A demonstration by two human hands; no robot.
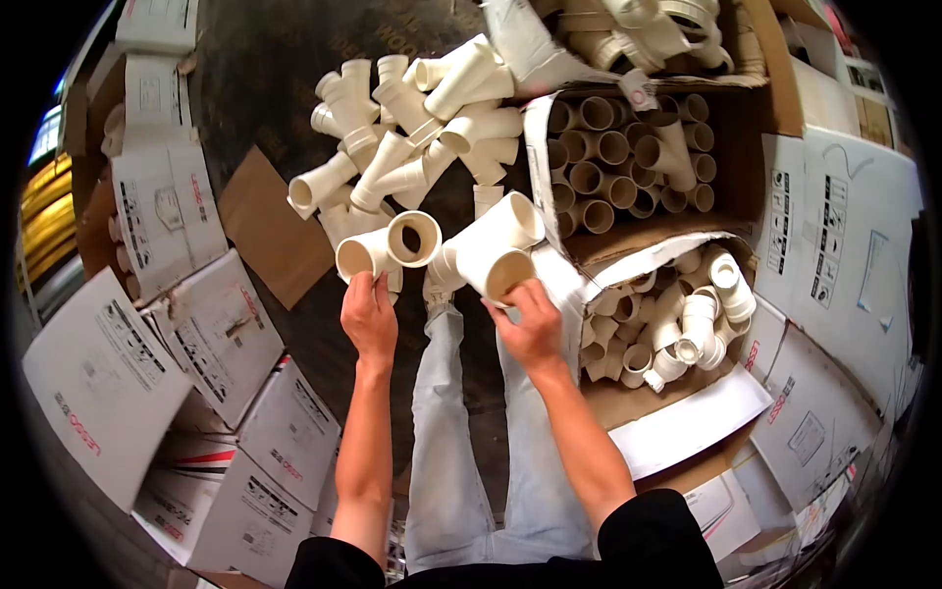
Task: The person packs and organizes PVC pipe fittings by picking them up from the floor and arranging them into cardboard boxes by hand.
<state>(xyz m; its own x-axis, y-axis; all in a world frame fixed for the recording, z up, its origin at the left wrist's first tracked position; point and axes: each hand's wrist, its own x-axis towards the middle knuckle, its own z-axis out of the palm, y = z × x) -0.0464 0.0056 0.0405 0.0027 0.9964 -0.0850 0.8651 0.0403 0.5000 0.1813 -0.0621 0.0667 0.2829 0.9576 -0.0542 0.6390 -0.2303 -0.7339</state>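
My left hand [369, 316] grips the rim of a cream plastic wye pipe fitting [376, 247], whose two round openings face me. In my right hand [533, 322] is a larger cream wye pipe fitting [488, 241], pinched at the rim of its lower opening, with the fingertips partly inside. The two fittings are side by side, above my legs. Just beyond them, a loose pile of similar fittings [422, 118] lies on the dark floor.
To the right, an open carton [549, 221] holds several fittings in rows, and a nearer carton [677, 432] holds smaller ones jumbled. Another filled carton [530, 44] stands behind. White printed boxes [211, 334] line the left; flat brown cardboard [278, 228] lies on the floor.
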